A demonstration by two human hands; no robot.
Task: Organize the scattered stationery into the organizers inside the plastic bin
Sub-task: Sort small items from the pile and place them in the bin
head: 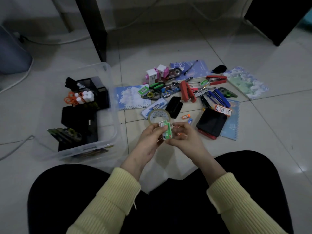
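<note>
Noting bin [103, 65] holds black organizers [79, 119] with white tubes [87, 96], orange scissors [70, 98]; my left hand [150, 141] and right hand [184, 137] both pinch the small green box [167, 130] between them.

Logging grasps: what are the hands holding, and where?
They hold small green-and-white boxes: the left hand pinches the left side, the right hand the right side.
</note>
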